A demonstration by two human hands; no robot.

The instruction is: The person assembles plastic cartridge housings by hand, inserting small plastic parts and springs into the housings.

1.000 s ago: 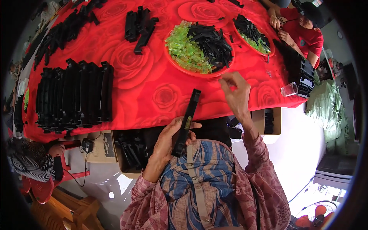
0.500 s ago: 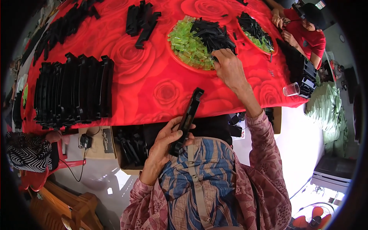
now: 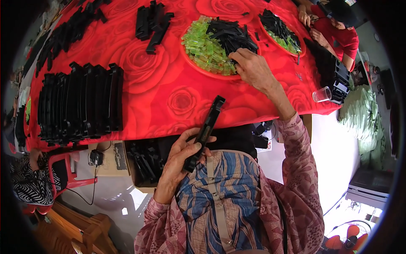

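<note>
My left hand (image 3: 184, 152) is closed around a long black plastic part (image 3: 206, 132) with a hooked upper end, tilted in front of my body. My right hand (image 3: 252, 67) reaches over the near right side of a round red tray (image 3: 203, 72). Its fingers are bent down together among the pieces there; what they pinch is hidden. Light green translucent pieces (image 3: 203, 44) fill the left of this tray, and thin black strips (image 3: 232, 36) are heaped on its right.
A row of similar black parts (image 3: 80, 101) stands at the table's left, with more (image 3: 154, 25) farther back. A second red tray (image 3: 281, 36) and a clear cup (image 3: 322, 95) lie to the right. A co-worker (image 3: 334, 36) in red works at the far right; another person's patterned clothing (image 3: 27, 182) shows at left.
My right hand has shifted slightly left and up at the tray, its fingers still down among the pieces. The left hand keeps the black part almost still. The person at left has moved.
</note>
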